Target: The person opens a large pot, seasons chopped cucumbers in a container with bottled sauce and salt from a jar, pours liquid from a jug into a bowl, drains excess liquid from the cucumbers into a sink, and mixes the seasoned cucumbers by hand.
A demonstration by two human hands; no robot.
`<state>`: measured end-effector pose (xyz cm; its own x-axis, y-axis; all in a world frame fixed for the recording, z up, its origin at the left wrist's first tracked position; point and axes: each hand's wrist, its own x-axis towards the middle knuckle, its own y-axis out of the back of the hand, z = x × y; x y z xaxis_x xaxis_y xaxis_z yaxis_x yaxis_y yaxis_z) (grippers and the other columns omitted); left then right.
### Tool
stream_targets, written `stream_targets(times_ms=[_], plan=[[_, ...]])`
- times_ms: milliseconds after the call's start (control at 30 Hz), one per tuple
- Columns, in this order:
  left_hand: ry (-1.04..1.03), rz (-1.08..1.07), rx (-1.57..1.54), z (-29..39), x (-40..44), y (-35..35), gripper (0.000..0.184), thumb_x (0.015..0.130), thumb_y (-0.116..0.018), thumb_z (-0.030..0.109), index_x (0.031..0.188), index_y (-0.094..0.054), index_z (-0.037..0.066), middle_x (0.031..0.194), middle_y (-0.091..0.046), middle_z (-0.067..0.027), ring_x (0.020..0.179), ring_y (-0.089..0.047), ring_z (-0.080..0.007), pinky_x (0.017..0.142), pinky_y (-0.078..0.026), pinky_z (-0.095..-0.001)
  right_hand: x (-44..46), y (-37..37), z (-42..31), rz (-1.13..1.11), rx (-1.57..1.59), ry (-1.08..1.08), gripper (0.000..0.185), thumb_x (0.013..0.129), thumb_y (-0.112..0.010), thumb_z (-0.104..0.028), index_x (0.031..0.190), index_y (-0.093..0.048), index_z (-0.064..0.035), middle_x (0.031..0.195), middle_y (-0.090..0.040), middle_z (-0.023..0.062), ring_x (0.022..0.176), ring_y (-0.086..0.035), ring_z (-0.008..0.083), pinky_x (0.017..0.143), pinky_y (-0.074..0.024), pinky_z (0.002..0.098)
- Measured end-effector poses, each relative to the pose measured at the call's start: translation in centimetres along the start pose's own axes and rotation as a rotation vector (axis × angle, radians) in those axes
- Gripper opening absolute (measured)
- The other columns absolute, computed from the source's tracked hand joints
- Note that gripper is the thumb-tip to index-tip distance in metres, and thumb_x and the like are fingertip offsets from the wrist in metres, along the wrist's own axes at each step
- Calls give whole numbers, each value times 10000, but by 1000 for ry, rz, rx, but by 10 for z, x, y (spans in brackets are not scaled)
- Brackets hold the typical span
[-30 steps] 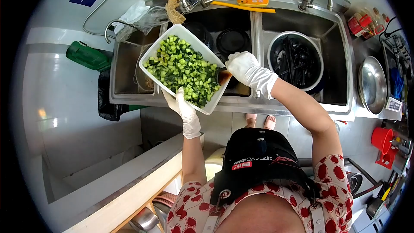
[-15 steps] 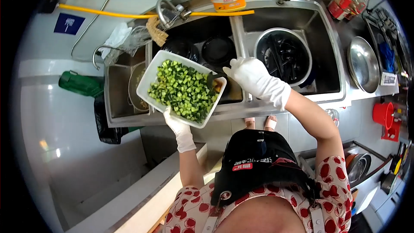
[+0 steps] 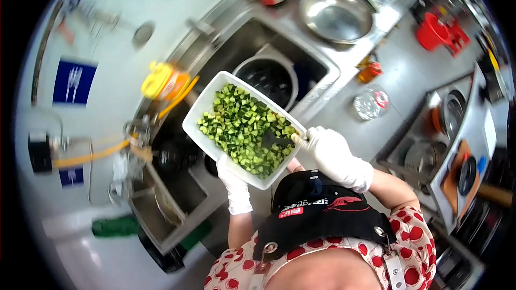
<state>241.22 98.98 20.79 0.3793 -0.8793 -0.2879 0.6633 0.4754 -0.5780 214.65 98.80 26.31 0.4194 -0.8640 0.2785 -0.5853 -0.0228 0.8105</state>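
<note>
A white rectangular container (image 3: pixel 200 135) full of diced cucumber (image 3: pixel 242 126) is held up in front of my apron, over the edge of the sinks. My left hand (image 3: pixel 234 187), in a white glove, grips its near left edge from below. My gloved right hand (image 3: pixel 336 156) is closed at the container's right corner around the handle of a dark-headed utensil (image 3: pixel 273 139). The utensil's head is partly buried in the cucumber, so its exact kind cannot be made out.
Beyond the container, a metal pot (image 3: pixel 293 78) with dark items stands in a sink basin. A yellow jug (image 3: pixel 164 81) is by the wall. A steel bowl (image 3: pixel 336 16) rests on the counter. Floor items include a clear plastic bottle (image 3: pixel 371 102) and a red bucket (image 3: pixel 432 29).
My view has swung to the right, so the sinks appear rotated. The container and both hands moved along with me, and my right hand is now lower, at the container's right corner.
</note>
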Motion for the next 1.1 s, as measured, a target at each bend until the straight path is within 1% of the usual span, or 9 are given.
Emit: stream_targets(times_ms=[100,167,367,433,500,667,800,900,1100], plan=[[-270,8,902,-74,-25,-43,338,807,-538,306,1049,-517,70,926,-530,-78,853,-542,-238,789,-456,-366,-59,33,40,91,107,-446,226,851,-557,-244,794,-612,-33,634,-588,160,642,-594,343,633,-474,455],[-78,-124,763,-70,-31,-79,346,826,-493,342,1028,-512,62,910,-524,-81,827,-534,-243,769,-449,-383,-89,59,41,229,541,-552,326,896,-519,-338,789,-596,-39,713,-606,170,624,-584,363,614,-484,433],[468,-330,413,-68,-193,-239,649,788,-447,370,1344,-392,41,1277,-491,-153,1149,-497,-333,984,-411,-468,-206,204,35,328,8,-339,184,858,-546,-212,942,-586,-54,839,-588,151,733,-587,306,646,-468,419],[504,-453,414,-90,-243,-287,655,782,-457,374,1342,-392,40,1281,-486,-152,1152,-494,-332,983,-412,-468,-284,302,38,525,100,-571,190,792,-613,-144,956,-610,-50,835,-594,127,723,-593,315,655,-483,389],[608,-565,431,-60,-259,-299,648,787,-450,396,1330,-402,45,1256,-488,-149,1139,-491,-334,967,-415,-463,-335,317,-6,1202,-45,-895,249,804,-631,-130,1040,-604,-59,846,-597,114,697,-580,287,674,-489,349],[600,-620,609,-29,-197,-320,455,786,-532,360,1127,-490,61,987,-518,-84,937,-536,-231,841,-461,-372,-453,252,10,1794,487,-1612,731,863,-654,-232,1395,-242,54,1064,-558,139,744,-593,162,595,-518,285],[656,-624,701,-20,-242,-347,259,758,-598,310,907,-504,120,794,-456,5,736,-486,-135,658,-415,-282,-485,212,-48,1913,1145,-1420,534,908,-590,-307,1296,-390,1,1057,-594,154,727,-662,239,547,-546,321],[789,-754,728,-87,-230,-396,222,742,-624,303,850,-499,155,779,-433,33,695,-446,-102,612,-375,-258,-476,218,-67,2041,1032,-1366,310,916,-543,-207,1150,-524,-3,946,-645,144,694,-665,246,549,-559,322],[955,-899,718,-63,-214,-382,286,765,-605,275,982,-510,114,901,-555,-46,880,-583,-210,806,-498,-375,-408,154,-187,2092,908,-1613,211,829,-454,-25,977,-571,68,799,-646,178,553,-632,257,480,-553,307]])
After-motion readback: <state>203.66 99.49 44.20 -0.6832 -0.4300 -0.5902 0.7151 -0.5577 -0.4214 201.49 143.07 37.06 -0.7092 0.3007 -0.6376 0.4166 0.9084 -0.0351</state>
